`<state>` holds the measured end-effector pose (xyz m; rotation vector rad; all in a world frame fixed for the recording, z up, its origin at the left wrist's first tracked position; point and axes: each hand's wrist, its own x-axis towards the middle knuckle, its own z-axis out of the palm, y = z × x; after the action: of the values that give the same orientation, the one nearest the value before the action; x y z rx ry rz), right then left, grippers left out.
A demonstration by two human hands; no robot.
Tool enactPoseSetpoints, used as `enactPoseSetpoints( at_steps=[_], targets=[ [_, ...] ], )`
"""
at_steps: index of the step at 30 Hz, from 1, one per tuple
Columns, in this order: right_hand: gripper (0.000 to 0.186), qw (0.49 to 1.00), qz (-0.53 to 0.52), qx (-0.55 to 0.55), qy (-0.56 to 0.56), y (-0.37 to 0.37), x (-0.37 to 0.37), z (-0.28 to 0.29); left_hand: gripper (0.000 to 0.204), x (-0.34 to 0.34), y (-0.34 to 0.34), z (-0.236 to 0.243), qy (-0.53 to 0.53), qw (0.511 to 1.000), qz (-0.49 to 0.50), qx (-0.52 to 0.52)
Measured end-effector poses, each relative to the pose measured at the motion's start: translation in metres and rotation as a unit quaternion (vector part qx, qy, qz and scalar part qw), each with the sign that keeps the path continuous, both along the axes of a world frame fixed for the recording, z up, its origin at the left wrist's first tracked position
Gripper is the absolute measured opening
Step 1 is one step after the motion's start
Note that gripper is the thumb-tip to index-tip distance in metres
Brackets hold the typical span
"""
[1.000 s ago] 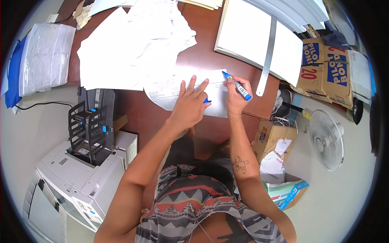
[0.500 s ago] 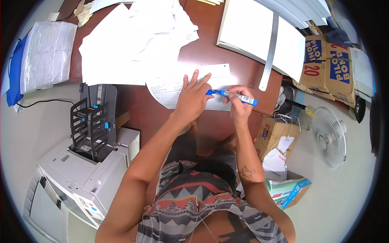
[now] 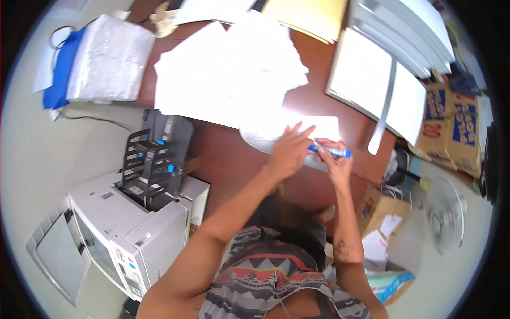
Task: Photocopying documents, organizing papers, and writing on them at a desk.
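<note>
In my right hand (image 3: 336, 159) a blue-and-white marker (image 3: 338, 152) is held, fingers closed round its barrel. My left hand (image 3: 289, 151) is just to its left, thumb and a finger pinched at the blue cap (image 3: 311, 148) at the marker's end, other fingers stretched over the sheet. Whether the cap sits fully on the marker is hard to tell between the fingers. Beneath both hands lies a printed white paper sheet (image 3: 326, 123) at the front edge of the brown desk (image 3: 313, 64).
Loose white papers (image 3: 212, 80) spread at the back left. A metal ruler (image 3: 390, 95) rests on a paper stack (image 3: 358, 69) to the right, with yellow folders (image 3: 308, 16) behind. A printer (image 3: 117, 207) stands left; cardboard boxes (image 3: 446, 141) and a fan (image 3: 443, 215) are right.
The whole view has shifted, so the scene sits further right and lower. The gap seen earlier between the cap and the marker has closed up, and my hands are closer together.
</note>
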<state>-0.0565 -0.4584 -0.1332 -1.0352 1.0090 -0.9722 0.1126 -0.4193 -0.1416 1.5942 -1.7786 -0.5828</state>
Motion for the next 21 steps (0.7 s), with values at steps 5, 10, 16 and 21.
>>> enactPoseSetpoints(
  at_steps=[5, 10, 16, 21],
  targets=[
    [0.012, 0.995, -0.012, 0.053, 0.080, 0.002, 0.020, 0.006, 0.015, 0.003, -0.004, -0.003, 0.036, 0.998, 0.032, -0.028],
    [0.016, 0.995, -0.051, 0.045, 0.072, -0.014, 0.042, 0.002, 0.020, 0.004, -0.012, -0.008, 0.030, 0.997, 0.046, -0.049],
    [0.015, 0.987, -0.151, 0.062, -0.002, -0.017, 0.020, -0.003, 0.037, 0.007, -0.028, 0.016, 0.009, 0.998, 0.062, -0.012],
    [0.024, 0.960, -0.081, -0.012, 0.268, -0.001, -0.031, -0.020, 0.058, 0.013, -0.043, 0.017, -0.042, 0.997, 0.042, 0.052]
  ],
)
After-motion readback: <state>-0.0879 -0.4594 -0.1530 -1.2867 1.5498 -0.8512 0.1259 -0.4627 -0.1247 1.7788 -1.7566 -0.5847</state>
